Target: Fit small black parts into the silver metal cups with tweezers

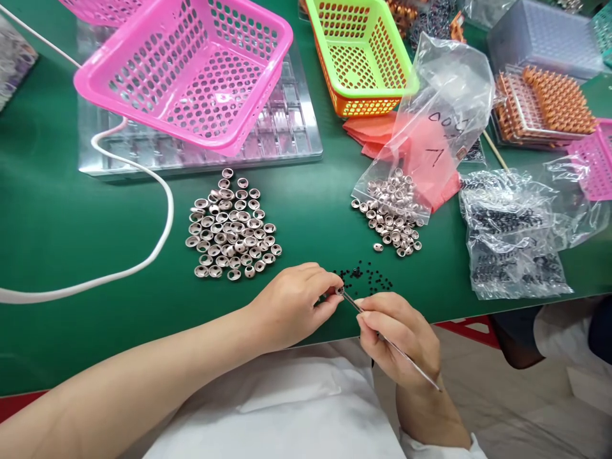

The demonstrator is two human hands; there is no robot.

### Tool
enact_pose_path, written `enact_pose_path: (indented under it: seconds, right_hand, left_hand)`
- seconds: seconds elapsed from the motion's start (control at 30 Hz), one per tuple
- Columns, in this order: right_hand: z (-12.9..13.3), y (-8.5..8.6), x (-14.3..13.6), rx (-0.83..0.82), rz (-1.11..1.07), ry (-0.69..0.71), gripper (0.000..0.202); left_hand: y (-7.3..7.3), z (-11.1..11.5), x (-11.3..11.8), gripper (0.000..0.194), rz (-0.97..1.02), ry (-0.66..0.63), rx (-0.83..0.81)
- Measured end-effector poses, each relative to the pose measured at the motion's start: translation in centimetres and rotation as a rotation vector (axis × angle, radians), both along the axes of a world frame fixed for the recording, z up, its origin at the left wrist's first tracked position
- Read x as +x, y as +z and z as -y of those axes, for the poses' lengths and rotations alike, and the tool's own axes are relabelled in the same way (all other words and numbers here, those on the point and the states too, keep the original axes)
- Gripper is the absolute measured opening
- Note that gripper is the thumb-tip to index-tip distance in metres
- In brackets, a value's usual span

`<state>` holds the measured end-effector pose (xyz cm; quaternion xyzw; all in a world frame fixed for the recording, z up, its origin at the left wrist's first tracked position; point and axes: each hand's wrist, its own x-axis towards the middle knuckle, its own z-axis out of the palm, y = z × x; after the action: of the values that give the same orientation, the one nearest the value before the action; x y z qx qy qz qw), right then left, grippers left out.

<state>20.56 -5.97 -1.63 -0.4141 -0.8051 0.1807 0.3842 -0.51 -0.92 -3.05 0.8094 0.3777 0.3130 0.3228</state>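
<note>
My left hand pinches a small silver ring between thumb and fingertips near the table's front edge. In my right hand is a thin metal tool, held like a pen, its tip at the ring. Small black pieces lie scattered just behind the two hands. A pile of silver rings sits behind my left hand. More small silver rings spill out of a clear plastic bag farther right.
A pink basket rests on a clear compartment tray. Behind are a green basket and red cloth. Bagged dark parts and orange pieces lie right. A white cable curves across the left.
</note>
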Motion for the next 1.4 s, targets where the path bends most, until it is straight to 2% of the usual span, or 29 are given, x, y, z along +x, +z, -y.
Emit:
enact_pose_path:
  seconds: [0.43, 0.73, 0.9, 0.97, 1.03, 1.2, 1.4]
  right_hand:
    - [0.0, -0.2, 0.0, -0.055, -0.064, 0.006, 0.035]
    - [0.3, -0.2, 0.0, -0.061, -0.14, -0.086, 0.037]
    - [0.6, -0.1, 0.2, -0.064, -0.244, -0.132, 0.031]
    - [0.8, 0.1, 0.4, -0.06, -0.268, -0.159, 0.025]
    - [0.9, 0.3, 0.7, -0.059, -0.242, -0.17, 0.027]
    - [1.0, 0.2, 1.4, -0.083, -0.104, -0.036, 0.038]
    - [0.1, -0.6, 2.0, -0.006, 0.153, 0.168, 0.035]
  left_hand:
    - [-0.2, 0.2, 0.0, 0.003, 0.019, 0.001, -0.002]
    - [0.4, -0.1, -0.1, 0.001, 0.05, 0.003, -0.223]
    - [0.4, -0.2, 0.0, 0.003, 0.099, 0.008, -0.274]
    - [0.5, -0.3, 0.0, 0.004, 0.129, -0.012, -0.294]
    - [0.6, -0.3, -0.1, 0.005, 0.145, -0.05, -0.302]
    - [0.9, -0.3, -0.1, 0.006, 0.139, -0.138, -0.243]
    - [0.6, 0.0, -0.2, 0.01, 0.148, -0.205, -0.138]
